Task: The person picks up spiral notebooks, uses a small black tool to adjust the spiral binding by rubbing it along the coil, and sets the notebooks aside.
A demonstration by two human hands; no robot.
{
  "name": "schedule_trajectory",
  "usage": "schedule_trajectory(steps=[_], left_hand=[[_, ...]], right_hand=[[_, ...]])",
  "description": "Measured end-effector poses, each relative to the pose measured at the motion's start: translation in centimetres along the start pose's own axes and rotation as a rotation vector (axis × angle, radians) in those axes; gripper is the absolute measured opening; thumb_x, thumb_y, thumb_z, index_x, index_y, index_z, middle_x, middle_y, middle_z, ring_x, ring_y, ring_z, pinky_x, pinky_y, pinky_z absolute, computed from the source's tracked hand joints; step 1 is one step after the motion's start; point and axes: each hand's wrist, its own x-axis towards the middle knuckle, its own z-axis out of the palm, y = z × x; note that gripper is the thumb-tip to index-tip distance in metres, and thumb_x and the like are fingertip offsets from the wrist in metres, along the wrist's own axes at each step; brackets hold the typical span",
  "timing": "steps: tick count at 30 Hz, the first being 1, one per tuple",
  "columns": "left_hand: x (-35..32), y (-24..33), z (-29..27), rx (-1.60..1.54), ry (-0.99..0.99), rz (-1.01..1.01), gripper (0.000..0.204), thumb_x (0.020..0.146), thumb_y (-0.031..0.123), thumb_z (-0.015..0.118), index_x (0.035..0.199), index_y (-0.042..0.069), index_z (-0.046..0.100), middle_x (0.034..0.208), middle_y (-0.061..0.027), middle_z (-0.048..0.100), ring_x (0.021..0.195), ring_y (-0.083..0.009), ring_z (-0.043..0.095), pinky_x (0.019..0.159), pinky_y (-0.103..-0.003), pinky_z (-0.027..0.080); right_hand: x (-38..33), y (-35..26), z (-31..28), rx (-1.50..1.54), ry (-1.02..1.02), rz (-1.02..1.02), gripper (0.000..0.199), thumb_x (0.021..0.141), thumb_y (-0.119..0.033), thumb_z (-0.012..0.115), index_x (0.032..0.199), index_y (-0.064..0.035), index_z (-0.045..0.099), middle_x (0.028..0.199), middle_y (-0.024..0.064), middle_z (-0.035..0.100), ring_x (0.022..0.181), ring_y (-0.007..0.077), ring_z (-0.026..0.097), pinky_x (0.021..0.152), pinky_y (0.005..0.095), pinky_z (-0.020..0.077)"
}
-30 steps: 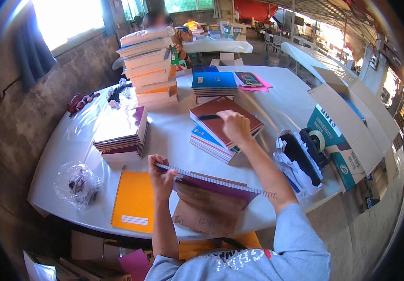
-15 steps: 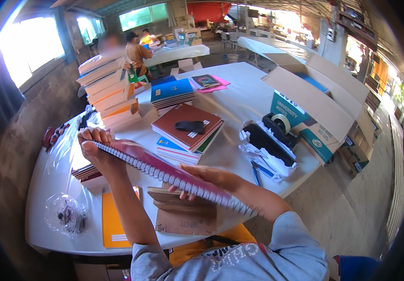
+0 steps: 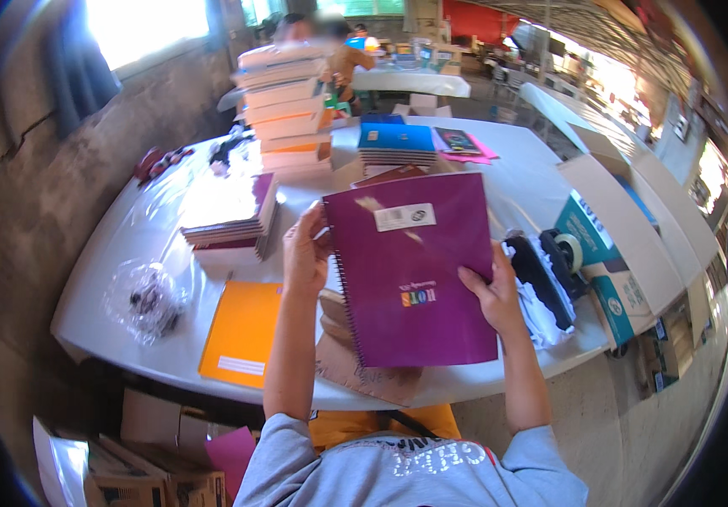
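Note:
A purple spiral notebook (image 3: 415,270) is held up over the near part of the table, its cover facing me and a white label on it. My left hand (image 3: 306,249) grips its coiled edge. At the opposite edge, my right hand (image 3: 492,291) has its thumb on the cover and its fingers behind. Below the notebook a piece of brown cardboard (image 3: 334,367) is partly covered. Left of it lies a yellow notebook (image 3: 241,334). Behind my left hand sits a stack of purple notebooks (image 3: 229,215).
A tall stack of books (image 3: 284,114) rises at the far left, and blue notebooks (image 3: 396,139) are piled beside it. Crumpled clear plastic (image 3: 144,300) lies at the left. On the right are a tape dispenser (image 3: 567,253) and an open carton (image 3: 634,228). People work farther back.
The notebook has turned from edge-on to show its cover. My right hand has shifted from beneath it to its right edge. The view has swung left.

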Motion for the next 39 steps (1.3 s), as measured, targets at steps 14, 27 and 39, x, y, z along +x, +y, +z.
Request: schedule_trajectory(steps=[14,27,39], left_hand=[[-1.9,1.7,-3.0,0.127,0.039,0.046,0.020,0.083,0.010,0.055,0.094,-0.004,0.063,0.084,-0.0098,0.066,0.070,-0.0158,0.065,0.071,-0.030,0.054],[-5.6,4.9,-6.2,0.489,0.050,0.205,0.020,0.089,0.020,0.058,0.092,0.001,0.063,0.081,-0.0053,0.065,0.074,-0.0115,0.063,0.073,-0.024,0.051],[-13.4,18.2,-16.5,0.752,0.277,0.725,0.027,0.087,0.020,0.062,0.103,0.000,0.054,0.099,-0.0097,0.060,0.094,-0.0139,0.054,0.088,-0.027,0.040]], right_hand=[[-2.9,-0.8,1.4,-0.401,-0.056,-0.361,0.031,0.081,-0.002,0.064,0.111,-0.0036,0.056,0.096,0.0162,0.067,0.082,0.0259,0.068,0.067,0.0295,0.0536],[-3.7,-2.2,4.0,-0.456,-0.232,-0.454,0.043,0.076,-0.001,0.065,0.116,-0.0083,0.053,0.095,0.0110,0.067,0.074,0.0292,0.068,0.059,0.0336,0.0542],[4.2,-2.5,14.6,-0.050,-0.430,-0.415,0.025,0.074,-0.003,0.069,0.099,-0.0093,0.066,0.094,0.0080,0.066,0.082,0.0235,0.060,0.074,0.0341,0.0492]])
